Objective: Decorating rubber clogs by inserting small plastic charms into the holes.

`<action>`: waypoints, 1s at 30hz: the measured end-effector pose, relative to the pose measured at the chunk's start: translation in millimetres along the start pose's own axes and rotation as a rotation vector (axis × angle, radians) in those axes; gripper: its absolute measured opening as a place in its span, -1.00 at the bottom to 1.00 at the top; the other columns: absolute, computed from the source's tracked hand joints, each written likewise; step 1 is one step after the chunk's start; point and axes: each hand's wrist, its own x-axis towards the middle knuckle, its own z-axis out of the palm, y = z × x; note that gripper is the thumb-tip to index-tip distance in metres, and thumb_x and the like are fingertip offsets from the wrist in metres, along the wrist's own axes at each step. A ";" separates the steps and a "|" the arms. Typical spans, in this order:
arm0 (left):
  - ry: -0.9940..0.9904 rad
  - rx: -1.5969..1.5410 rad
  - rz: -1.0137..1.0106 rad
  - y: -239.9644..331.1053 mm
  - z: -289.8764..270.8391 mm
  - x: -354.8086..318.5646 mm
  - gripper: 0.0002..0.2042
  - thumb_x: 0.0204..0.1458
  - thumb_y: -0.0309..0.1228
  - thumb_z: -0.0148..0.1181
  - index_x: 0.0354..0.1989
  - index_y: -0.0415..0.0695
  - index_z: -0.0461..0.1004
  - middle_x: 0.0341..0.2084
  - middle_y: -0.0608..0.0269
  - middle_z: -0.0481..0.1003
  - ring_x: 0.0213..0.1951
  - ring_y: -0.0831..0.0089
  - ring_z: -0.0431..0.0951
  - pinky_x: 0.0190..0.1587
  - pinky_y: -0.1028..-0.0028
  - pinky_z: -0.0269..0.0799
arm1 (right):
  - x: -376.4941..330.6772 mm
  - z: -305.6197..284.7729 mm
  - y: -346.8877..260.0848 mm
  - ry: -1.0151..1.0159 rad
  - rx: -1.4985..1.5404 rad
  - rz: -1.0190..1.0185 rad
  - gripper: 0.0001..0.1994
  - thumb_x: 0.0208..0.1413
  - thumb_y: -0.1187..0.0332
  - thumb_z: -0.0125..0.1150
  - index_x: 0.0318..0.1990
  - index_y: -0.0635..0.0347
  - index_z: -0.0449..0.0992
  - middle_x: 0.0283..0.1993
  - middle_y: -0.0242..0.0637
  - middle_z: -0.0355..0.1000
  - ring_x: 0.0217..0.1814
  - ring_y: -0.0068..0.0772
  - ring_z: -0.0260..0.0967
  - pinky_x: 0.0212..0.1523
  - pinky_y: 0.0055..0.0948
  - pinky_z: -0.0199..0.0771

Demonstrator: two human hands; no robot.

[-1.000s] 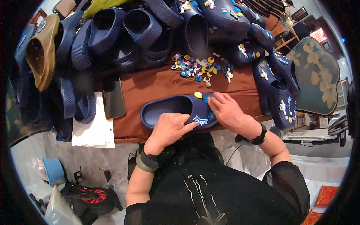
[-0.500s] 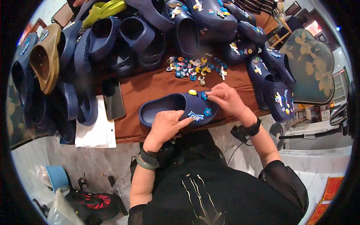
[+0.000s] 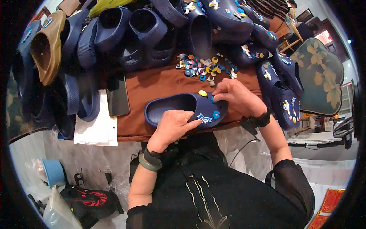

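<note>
A navy clog (image 3: 167, 105) lies sideways on the brown cloth, toe to the right. My left hand (image 3: 174, 126) grips its near side, thumb beside a blue-and-white lettered charm (image 3: 204, 118). A yellow charm (image 3: 202, 93) and a blue flower charm (image 3: 216, 114) also sit on the toe part. Over the far side of the toe, my right hand (image 3: 236, 95) is closed in a pinch on a second blue flower charm (image 3: 212, 98), mostly covered by the fingertips. Whether that charm is fully seated in its hole cannot be seen.
Behind the clog lies a pile of small colourful charms (image 3: 204, 68). Navy clogs (image 3: 110, 28) crowd the table's back and left, with a tan clog (image 3: 45, 49) among them. Decorated clogs (image 3: 280, 87) stand at the right. A dark phone (image 3: 118, 97) rests by white paper sheets (image 3: 95, 129).
The whole view has shifted slightly. My right hand's fingers have curled further over the blue flower charm, hiding more of it. My left hand keeps its hold on the clog.
</note>
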 end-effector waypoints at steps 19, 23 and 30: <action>-0.005 -0.034 -0.049 -1.3 2.6 0.3 -0.59 0.08 -0.07 0.20 -0.59 -0.18 0.41 -0.61 -0.03 0.45 -0.47 -0.05 0.49 -0.42 0.10 0.34 | -25.6 57.6 23.0 0.333 0.567 0.163 -0.83 0.13 0.40 0.27 -0.19 0.30 0.60 -0.01 -0.23 0.52 0.13 -0.40 0.41 0.19 -0.42 0.31; 0.015 -0.052 -0.043 -0.2 1.9 0.1 -0.59 0.05 -0.07 0.23 -0.60 -0.18 0.42 -0.63 -0.03 0.46 -0.48 -0.04 0.51 -0.43 0.12 0.36 | -34.2 52.4 21.2 0.346 0.524 0.113 -0.80 0.10 0.39 0.31 -0.14 0.26 0.60 0.02 -0.22 0.51 0.15 -0.37 0.40 0.20 -0.40 0.31; -0.022 -0.002 -0.095 9.1 -1.0 2.0 -0.50 0.02 0.00 0.26 -0.70 -0.20 0.39 -0.71 -0.04 0.42 -0.56 -0.01 0.49 -0.50 0.16 0.34 | -36.7 58.9 27.3 0.409 0.409 0.043 -0.76 0.05 0.39 0.35 -0.11 0.20 0.62 0.04 -0.22 0.47 0.12 -0.37 0.40 0.15 -0.41 0.34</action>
